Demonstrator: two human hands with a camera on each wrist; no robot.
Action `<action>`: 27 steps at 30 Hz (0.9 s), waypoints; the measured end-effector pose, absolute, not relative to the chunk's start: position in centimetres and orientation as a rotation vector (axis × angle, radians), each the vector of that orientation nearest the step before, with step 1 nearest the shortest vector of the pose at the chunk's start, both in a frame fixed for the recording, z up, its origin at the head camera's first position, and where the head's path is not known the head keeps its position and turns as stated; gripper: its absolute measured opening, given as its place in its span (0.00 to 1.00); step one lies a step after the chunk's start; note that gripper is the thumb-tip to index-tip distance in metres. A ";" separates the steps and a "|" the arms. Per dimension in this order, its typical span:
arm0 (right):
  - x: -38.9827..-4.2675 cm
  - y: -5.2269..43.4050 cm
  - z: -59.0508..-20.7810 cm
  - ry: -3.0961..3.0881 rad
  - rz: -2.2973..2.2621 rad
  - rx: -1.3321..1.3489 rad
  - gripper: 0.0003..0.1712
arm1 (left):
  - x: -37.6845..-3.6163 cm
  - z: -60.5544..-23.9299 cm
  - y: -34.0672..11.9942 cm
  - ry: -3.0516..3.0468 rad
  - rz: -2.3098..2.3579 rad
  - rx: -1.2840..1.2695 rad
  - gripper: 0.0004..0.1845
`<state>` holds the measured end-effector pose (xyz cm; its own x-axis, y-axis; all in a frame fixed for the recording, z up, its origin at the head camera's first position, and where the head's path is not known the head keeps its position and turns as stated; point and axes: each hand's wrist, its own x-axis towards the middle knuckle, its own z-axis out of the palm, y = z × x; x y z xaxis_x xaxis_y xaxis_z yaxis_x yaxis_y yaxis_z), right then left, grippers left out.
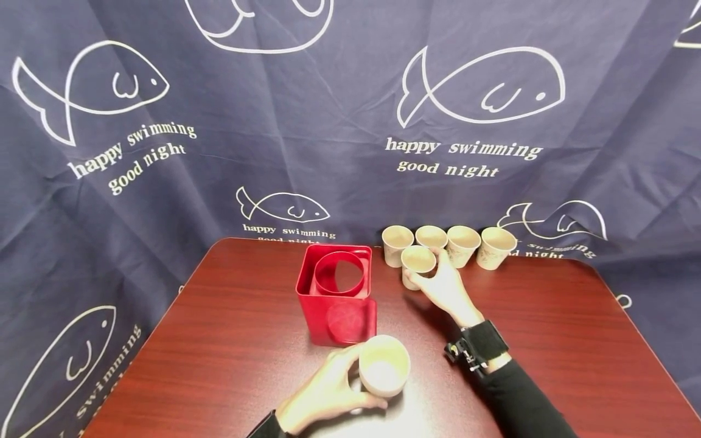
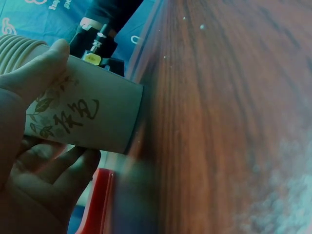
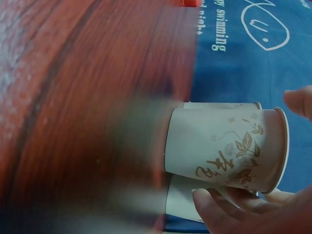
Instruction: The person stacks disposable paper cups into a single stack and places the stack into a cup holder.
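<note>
My left hand [image 1: 328, 392] grips a cream paper cup [image 1: 384, 365] near the table's front edge, just in front of a red square holder [image 1: 336, 292]. The left wrist view shows the thumb and fingers curled round that cup [image 2: 83, 117], which has a leaf print. My right hand [image 1: 446, 286] holds a second paper cup [image 1: 418, 265] by its side, further back. The right wrist view shows the printed cup [image 3: 224, 148] with fingertips [image 3: 214, 204] under it and another cup behind. Three more cups [image 1: 462, 243] stand in a row at the back edge.
The wooden table [image 1: 230, 340] is dark red-brown. The red holder has a round ring inside and a disc on its front face. A navy cloth [image 1: 350, 121] with white fish drawings hangs behind and round the table. A black wrist strap [image 1: 482, 344] sits on my right arm.
</note>
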<state>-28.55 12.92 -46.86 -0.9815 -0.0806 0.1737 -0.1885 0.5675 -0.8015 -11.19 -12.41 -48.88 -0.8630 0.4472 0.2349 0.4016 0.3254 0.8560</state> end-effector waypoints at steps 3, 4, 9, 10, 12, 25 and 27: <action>-28.7 12.8 -47.0 -2.652 1.395 0.231 0.48 | -11.2 -49.0 -12.4 2.531 1.606 0.826 0.43; -28.8 12.8 -47.1 -2.646 1.389 0.231 0.47 | -11.2 -49.1 -12.4 2.539 1.604 0.842 0.44; -28.9 12.8 -47.1 -2.619 1.387 0.241 0.45 | -11.2 -49.2 -12.3 2.556 1.602 0.872 0.44; -28.9 12.8 -47.1 -2.614 1.386 0.244 0.45 | -11.2 -49.2 -12.3 2.556 1.603 0.870 0.44; -28.9 12.7 -47.1 -2.606 1.381 0.245 0.44 | -11.1 -49.2 -12.3 2.544 1.613 0.851 0.44; -27.7 13.0 -46.6 -2.604 1.312 0.308 0.44 | -11.0 -48.9 -12.3 2.534 1.618 0.816 0.44; -27.3 13.0 -46.3 -2.605 1.286 0.344 0.40 | -11.1 -49.0 -12.4 2.545 1.616 0.824 0.44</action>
